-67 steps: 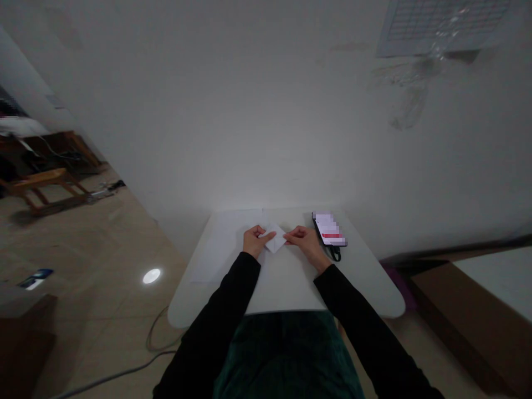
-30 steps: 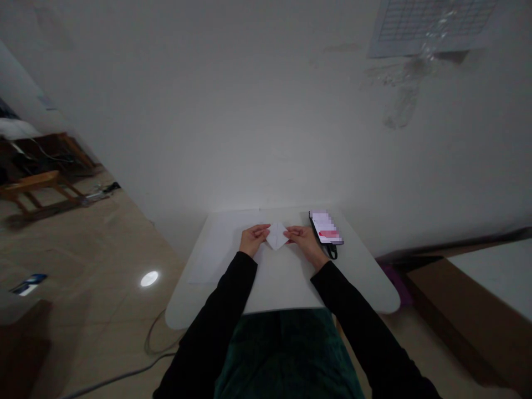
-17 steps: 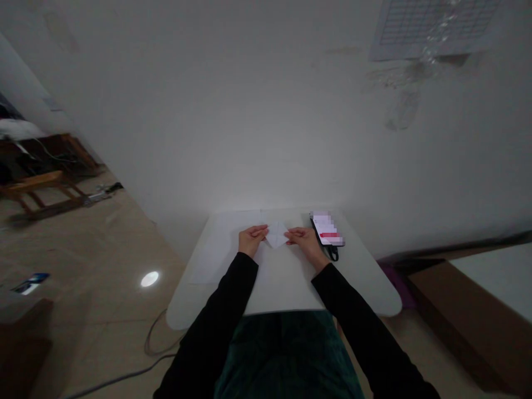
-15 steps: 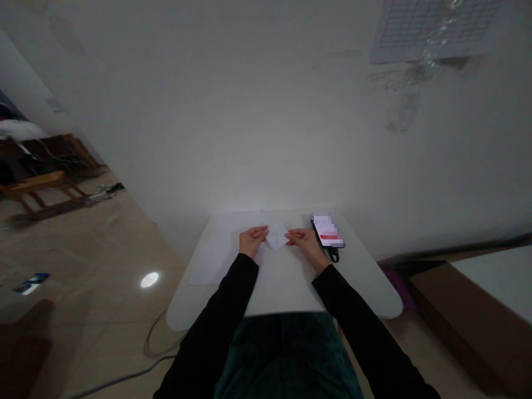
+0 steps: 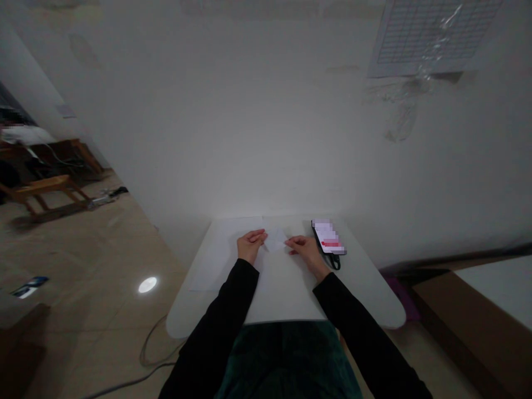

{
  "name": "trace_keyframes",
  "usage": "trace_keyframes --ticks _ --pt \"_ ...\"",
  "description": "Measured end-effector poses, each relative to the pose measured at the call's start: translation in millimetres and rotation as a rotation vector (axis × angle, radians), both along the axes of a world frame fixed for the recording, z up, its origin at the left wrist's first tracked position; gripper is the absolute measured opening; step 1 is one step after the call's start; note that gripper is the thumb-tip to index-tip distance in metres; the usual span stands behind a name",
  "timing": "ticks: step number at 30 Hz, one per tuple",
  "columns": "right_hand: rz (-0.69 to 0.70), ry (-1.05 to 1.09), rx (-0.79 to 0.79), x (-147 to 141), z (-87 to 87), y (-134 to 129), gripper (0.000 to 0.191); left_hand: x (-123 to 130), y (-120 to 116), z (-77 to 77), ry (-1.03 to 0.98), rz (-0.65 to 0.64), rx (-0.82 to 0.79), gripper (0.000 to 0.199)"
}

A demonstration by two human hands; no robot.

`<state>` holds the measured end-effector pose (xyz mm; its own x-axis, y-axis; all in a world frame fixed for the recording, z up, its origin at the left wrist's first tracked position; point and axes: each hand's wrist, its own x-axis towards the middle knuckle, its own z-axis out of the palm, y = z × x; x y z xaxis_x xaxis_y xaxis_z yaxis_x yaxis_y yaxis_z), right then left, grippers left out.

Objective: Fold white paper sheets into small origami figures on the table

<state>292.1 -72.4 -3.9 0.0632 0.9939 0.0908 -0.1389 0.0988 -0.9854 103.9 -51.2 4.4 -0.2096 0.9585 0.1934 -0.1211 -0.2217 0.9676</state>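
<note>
- 1 lap in green cloth [image 5: 286,360], at the table's near edge.
- 2 black sleeves [image 5: 226,310], one per arm, reaching over the table.
- 1 white table [image 5: 286,299], rounded near corners.
- 2 hands, well apart from each other, paper between them.
- Left hand [image 5: 250,245]: thumb and fingers drawn close at paper's left side. Can't tell if clamped.
- Right hand [image 5: 306,250]: thumb and index nearly together at paper's right corner. Can't tell if clamped.
- 1 small white paper [image 5: 275,240], mid-table toward the far edge; blurred, folds unclear.
- 1 large white sheet [image 5: 216,255], flat, left part of table, partly behind left hand.
- 1 phone [image 5: 328,235], screen lit, beyond right hand; 1 black strap [image 5: 335,261] at its near end.
- 1 wall [image 5: 249,127] behind table, 1 gridded chart [image 5: 436,33] on it.
- 1 wooden stool [image 5: 45,185], far left.
</note>
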Motion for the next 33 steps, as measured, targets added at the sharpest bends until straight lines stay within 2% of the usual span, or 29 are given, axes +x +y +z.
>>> trace_keyframes --ticks 7,18,22,24,27,30,33 --pt "0.009 -0.133 0.036 0 -8.9 5 0.038 0 1 -2.5 -0.008 0.03 -0.009 0.037" --pt "0.038 -0.106 0.06 -1 -5.3 3 0.042 1 -3 1.3 -0.042 0.03 -0.045 0.039" --pt "0.053 -0.111 0.088 -2 -0.7 0 0.038 2 -5 1.2 -0.047 -0.064 -0.086 0.049" --pt "0.057 -0.125 0.104 -3 2.6 -2 0.036 4 -6 0.5 -0.072 -0.107 -0.114 0.048" --pt "0.053 -0.153 0.139 -6 7.3 -5 0.034 6 -7 -0.4 -0.16 -0.122 -0.115 0.042" --pt "0.061 -0.146 0.154 -11 11.0 -6 0.034 6 -6 -0.9 -0.296 -0.159 -0.09 0.049" --pt "0.039 -0.146 0.151 -15 13.0 -7 0.034 7 -4 -1.0 -0.37 -0.197 -0.094 0.045"
